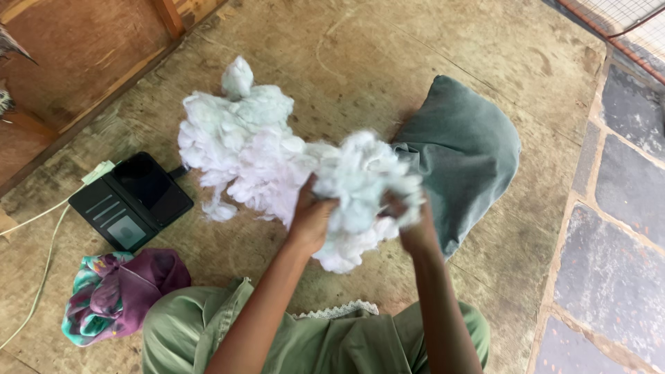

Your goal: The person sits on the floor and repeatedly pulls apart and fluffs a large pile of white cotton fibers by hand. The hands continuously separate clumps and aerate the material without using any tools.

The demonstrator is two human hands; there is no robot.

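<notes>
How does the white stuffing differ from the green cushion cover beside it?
The white stuffing is fluffy, loose and heaped; the green cushion cover is smooth and lies flat. The left hand and right hand grip a clump of stuffing; the cover goes unheld. Both rest on the bare floor.

- One heap of white fibre stuffing is lying on the floor.
- One grey-green pillow cover is lying beside it.
- One black phone wallet case is lying open.
- One bundled patterned cloth is resting nearby.
- Two hands are showing.
</notes>
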